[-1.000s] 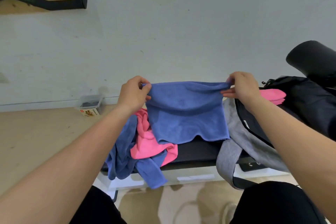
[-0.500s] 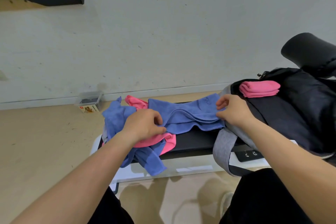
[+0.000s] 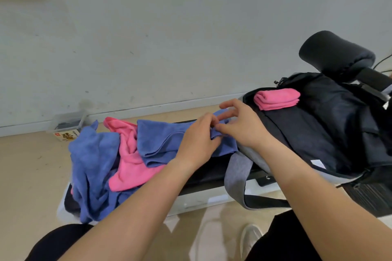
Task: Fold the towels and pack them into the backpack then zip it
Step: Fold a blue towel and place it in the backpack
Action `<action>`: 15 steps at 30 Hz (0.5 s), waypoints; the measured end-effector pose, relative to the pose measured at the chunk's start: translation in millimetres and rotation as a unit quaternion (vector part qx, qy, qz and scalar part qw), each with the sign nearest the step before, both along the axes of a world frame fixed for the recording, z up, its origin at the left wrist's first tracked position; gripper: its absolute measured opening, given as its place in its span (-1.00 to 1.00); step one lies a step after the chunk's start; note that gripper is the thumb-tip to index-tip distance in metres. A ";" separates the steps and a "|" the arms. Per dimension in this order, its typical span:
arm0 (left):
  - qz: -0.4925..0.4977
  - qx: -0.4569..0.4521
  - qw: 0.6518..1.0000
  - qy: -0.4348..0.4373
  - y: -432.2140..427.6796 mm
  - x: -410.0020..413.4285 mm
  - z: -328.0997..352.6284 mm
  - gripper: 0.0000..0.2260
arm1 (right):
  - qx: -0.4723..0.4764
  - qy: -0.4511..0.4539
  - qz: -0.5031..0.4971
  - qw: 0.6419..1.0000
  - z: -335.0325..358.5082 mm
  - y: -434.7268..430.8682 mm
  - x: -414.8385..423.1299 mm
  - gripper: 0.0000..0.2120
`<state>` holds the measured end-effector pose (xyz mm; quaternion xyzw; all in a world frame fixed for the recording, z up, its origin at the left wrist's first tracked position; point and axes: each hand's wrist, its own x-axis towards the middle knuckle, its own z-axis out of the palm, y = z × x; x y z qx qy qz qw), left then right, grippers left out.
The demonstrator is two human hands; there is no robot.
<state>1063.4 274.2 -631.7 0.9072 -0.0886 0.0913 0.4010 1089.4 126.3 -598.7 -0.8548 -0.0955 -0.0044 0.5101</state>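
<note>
A blue towel (image 3: 161, 144) lies half folded on the black bench top (image 3: 203, 174). My left hand (image 3: 199, 142) and my right hand (image 3: 239, 125) meet at its right end, both pinching the cloth there. Left of it lie a crumpled pink towel (image 3: 129, 159) and another crumpled blue towel (image 3: 93, 159). The black and grey backpack (image 3: 318, 129) lies open at the right, with a folded pink towel (image 3: 276, 98) resting at its opening.
A grey backpack strap (image 3: 235, 178) hangs over the bench's front edge. A black padded roller (image 3: 335, 57) stands behind the backpack. A small clear box (image 3: 67, 127) sits on the wooden floor by the wall. My knees and one shoe (image 3: 250, 237) are below the bench.
The blue towel, held up spread between both hands a second ago, now lies on the bench. My left hand has moved right across it and met my right hand.
</note>
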 end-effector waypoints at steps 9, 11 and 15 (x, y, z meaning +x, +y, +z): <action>0.048 -0.058 0.997 -0.003 6.5 15.9 -20.6 -0.94 | -0.263 -0.065 0.024 0.962 -16.6 -37.7 -6.9 -0.65; 0.052 -0.065 0.996 0.010 6.7 17.9 -25.5 -0.94 | -0.332 -0.062 0.055 0.940 -18.2 -34.7 -11.4 -0.68; 0.056 -0.064 0.995 0.045 7.5 13.6 -31.1 -0.97 | -0.391 -0.077 0.080 0.914 -25.6 -30.3 -16.1 -0.72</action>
